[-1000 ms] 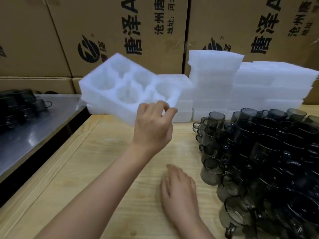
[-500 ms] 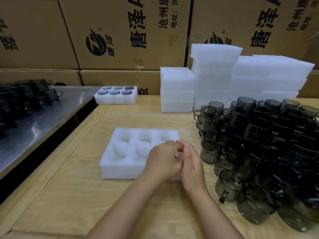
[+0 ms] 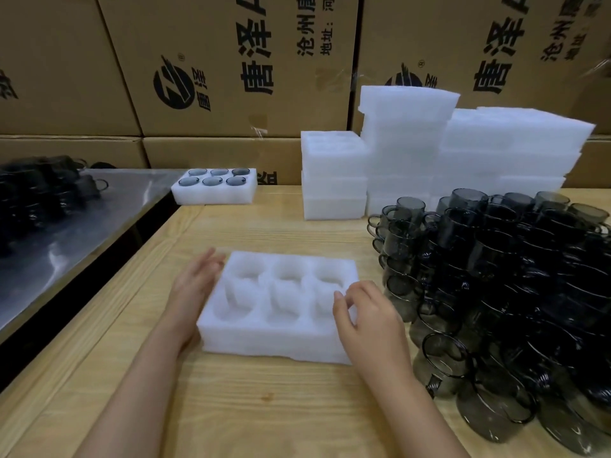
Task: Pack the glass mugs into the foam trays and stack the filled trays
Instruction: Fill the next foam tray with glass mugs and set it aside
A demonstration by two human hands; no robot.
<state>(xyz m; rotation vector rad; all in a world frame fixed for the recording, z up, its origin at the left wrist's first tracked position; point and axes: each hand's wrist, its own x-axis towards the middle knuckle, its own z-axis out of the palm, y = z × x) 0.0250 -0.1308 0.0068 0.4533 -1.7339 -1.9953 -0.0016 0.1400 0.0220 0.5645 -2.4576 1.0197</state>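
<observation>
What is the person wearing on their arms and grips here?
Nothing visible. The left grip and right grip are bare hands: no gloves, rings, watch or bracelets show. Both forearms are bare up to the frame's lower edge, so no sleeve appears.

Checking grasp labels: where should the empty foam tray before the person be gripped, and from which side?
By its two short ends, one hand from each side. The empty foam tray lies flat, long side toward the person, and its inner ribs look thin. The left hand rests flat against the left end.
</observation>
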